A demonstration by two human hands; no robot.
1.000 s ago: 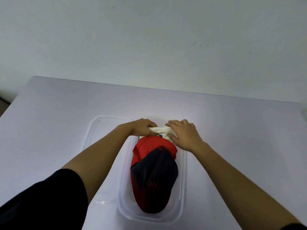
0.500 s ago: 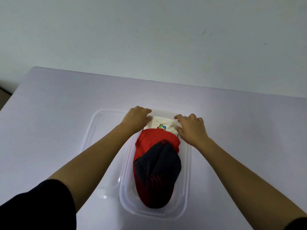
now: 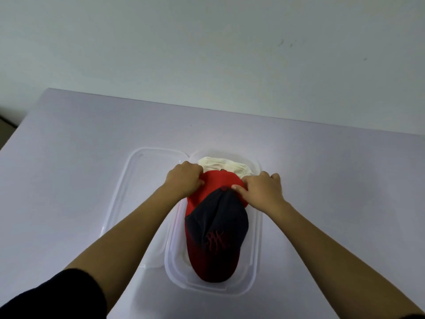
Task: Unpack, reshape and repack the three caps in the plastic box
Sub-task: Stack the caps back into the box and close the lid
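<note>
Tabletop (image 3: 69, 180): pale lilac-grey, smooth, matte, evenly lit, with a bright patch around the box. Behind it a plain off-white wall (image 3: 207, 54) with a few faint dark marks at upper right. A dark strip of floor or furniture shows past the tabletop's left edge; cannot tell which.

Box (image 3: 257, 238): clear plastic, rectangular with rounded corners, long axis running away from the camera. Its lid (image 3: 128, 192), same clear plastic, lies flat on the tabletop just left of the box, touching or overlapping its left rim.

Three caps are stacked in the box, overlapping lengthwise. Dark cap (image 3: 218, 229): navy cloth crown with a red embroidered mark, shading into a red brim at the near end; it lies on top. Red cap (image 3: 218, 183): plain red cloth, domed, showing beyond the dark cap. White cap (image 3: 225, 166): cream, wrinkled cloth, at the far end against the box's far wall, mostly covered by the red cap.

Left hand (image 3: 184, 180): fingers curled, grip pinching the red cap's left edge. Right hand (image 3: 262, 189): fingers bent down on the red cap's right side, thumb tip at the dark cap's far peak; grip closed on the cloth. A black sleeve (image 3: 53, 295) covers the left upper arm.
</note>
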